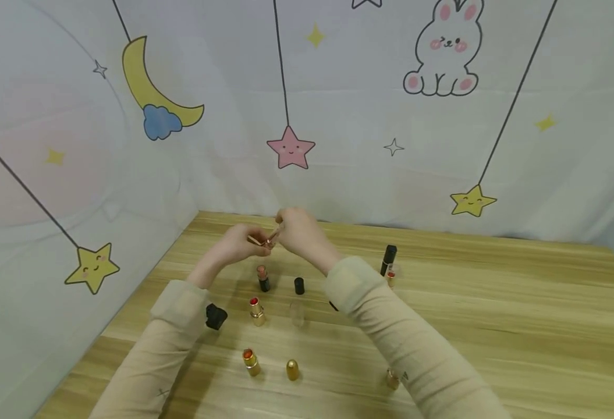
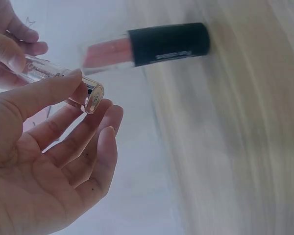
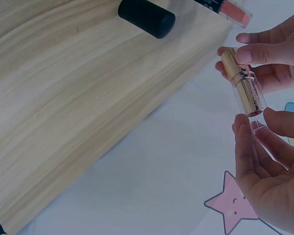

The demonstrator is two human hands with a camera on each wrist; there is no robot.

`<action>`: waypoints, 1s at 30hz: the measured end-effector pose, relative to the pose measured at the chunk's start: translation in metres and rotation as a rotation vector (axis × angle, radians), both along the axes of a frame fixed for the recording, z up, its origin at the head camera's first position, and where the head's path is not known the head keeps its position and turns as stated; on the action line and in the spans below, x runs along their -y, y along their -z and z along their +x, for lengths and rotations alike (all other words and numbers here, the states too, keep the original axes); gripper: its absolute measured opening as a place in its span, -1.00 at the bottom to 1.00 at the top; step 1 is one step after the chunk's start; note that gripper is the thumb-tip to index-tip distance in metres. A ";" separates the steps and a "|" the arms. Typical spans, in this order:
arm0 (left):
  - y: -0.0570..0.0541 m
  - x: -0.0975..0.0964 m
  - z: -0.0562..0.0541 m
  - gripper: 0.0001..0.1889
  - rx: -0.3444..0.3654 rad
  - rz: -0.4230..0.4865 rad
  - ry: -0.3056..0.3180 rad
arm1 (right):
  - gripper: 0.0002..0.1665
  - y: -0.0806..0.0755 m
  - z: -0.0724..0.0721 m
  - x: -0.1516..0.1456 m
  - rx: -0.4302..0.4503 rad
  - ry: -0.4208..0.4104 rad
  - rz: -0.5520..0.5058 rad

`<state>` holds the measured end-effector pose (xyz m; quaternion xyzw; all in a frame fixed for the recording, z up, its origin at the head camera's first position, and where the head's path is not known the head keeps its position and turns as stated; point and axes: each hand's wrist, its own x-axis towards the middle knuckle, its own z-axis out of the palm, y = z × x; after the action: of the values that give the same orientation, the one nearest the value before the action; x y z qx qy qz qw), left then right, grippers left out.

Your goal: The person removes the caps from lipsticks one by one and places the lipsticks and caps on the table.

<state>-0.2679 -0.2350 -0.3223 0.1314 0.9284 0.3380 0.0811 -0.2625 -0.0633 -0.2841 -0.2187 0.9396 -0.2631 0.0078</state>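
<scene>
My left hand [image 1: 240,243] and right hand [image 1: 300,233] meet over the far part of the table around one lipstick. In the right wrist view, the left thumb and fingers pinch the gold base of the lipstick [image 3: 231,63]. A clear cap [image 3: 258,94] sits over its upper part, and the right thumb and fingertips pinch the cap's far end. The shiny gold base end [image 2: 94,99] faces the camera in the left wrist view. Below the hands stand a pink lipstick with a black base [image 1: 263,279] and a black cap [image 1: 299,286].
Nearer stand a red lipstick [image 1: 256,312], a clear cap [image 1: 297,313], an orange-red lipstick in gold [image 1: 251,362] and a gold cap [image 1: 293,370]. A black object [image 1: 215,316] lies by the left sleeve. Right of the right arm stand a black tube [image 1: 389,260] and a small red lipstick [image 1: 391,278].
</scene>
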 end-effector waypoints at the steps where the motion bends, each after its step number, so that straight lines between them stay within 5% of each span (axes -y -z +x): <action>1: -0.002 0.000 0.001 -0.77 -0.003 0.000 -0.004 | -0.63 -0.001 0.001 -0.002 0.001 -0.002 -0.009; 30: -0.015 -0.007 0.019 -0.74 -0.049 0.123 -0.011 | -0.77 -0.011 0.002 -0.046 0.109 -0.040 -0.239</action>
<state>-0.2487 -0.2282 -0.3077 0.1396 0.9083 0.3915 0.0481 -0.2602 -0.0171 -0.2732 -0.2220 0.8953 -0.3843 0.0379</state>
